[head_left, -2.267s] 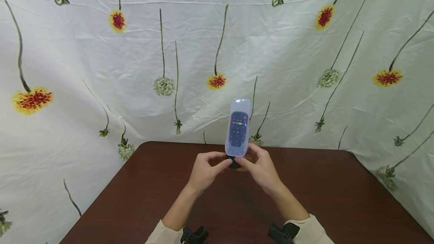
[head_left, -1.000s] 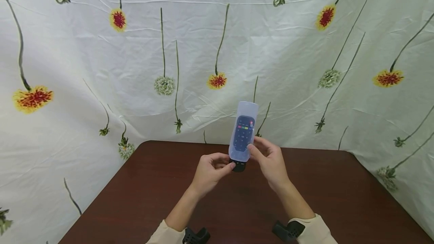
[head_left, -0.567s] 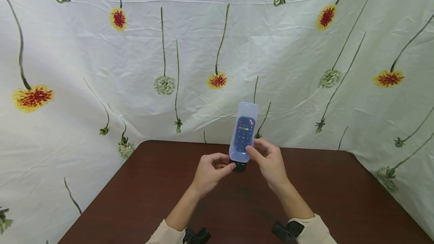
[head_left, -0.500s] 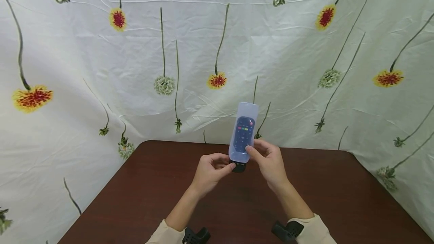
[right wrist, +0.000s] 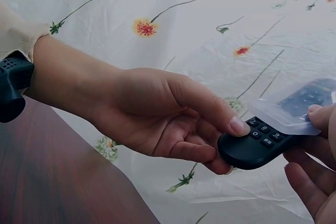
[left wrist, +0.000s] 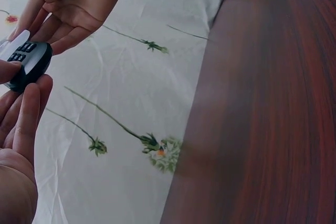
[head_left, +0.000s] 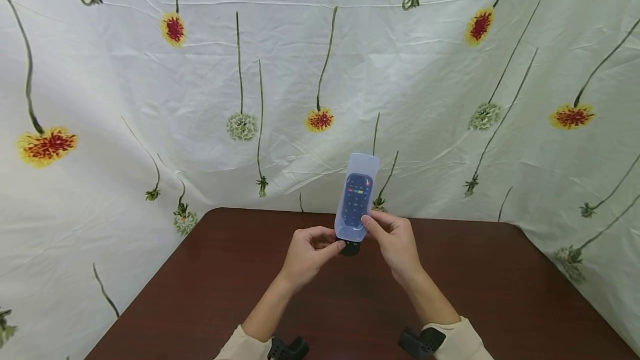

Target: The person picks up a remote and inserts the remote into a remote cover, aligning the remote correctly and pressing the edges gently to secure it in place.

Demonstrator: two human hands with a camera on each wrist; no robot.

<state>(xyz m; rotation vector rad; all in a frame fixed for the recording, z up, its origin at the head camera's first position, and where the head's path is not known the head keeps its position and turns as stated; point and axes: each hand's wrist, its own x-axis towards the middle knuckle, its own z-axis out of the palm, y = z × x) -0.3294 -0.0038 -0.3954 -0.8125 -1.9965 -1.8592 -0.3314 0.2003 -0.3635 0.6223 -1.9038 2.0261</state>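
Note:
A black remote control (head_left: 350,248) stands upright above the table, most of it inside a translucent silicone cover (head_left: 356,195). My left hand (head_left: 309,253) pinches the remote's bare bottom end (right wrist: 252,148) between thumb and fingers. My right hand (head_left: 392,240) pinches the cover's lower edge (right wrist: 286,116) on the right side. The remote's end (left wrist: 29,64) lies between my left fingers in the left wrist view, with the right palm (left wrist: 73,3) above it.
A dark brown wooden table (head_left: 350,304) lies below the hands. A white cloth printed with flowers (head_left: 320,71) hangs behind and around it. Black wrist camera mounts (head_left: 420,340) sit at both cream sleeves.
The cover has shifted slightly left and down on the remote over the last second, so less of the black end shows. Both hands keep their grips.

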